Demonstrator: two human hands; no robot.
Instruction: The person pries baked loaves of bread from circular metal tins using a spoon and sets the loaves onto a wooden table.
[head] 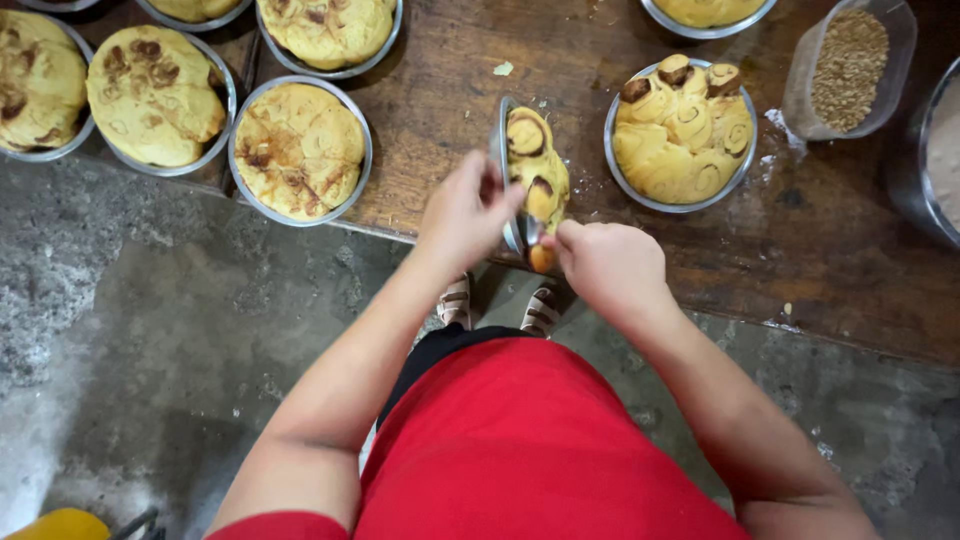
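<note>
A round metal pan (505,170) stands tilted on its edge at the front rim of a dark wooden table (450,100). Swirled yellow dough rolls (535,165) hang out of it toward the right. My left hand (465,215) grips the pan's rim. My right hand (605,262) is closed at the lower end of the dough, pinching a small brownish piece (541,257).
A pan of swirled rolls (682,135) sits right of the tilted pan. Several pans of flat baked bread (300,150) fill the left. A clear tub of brown grains (848,70) and a metal bowl (930,160) stand far right. Grey concrete floor (150,330) lies below.
</note>
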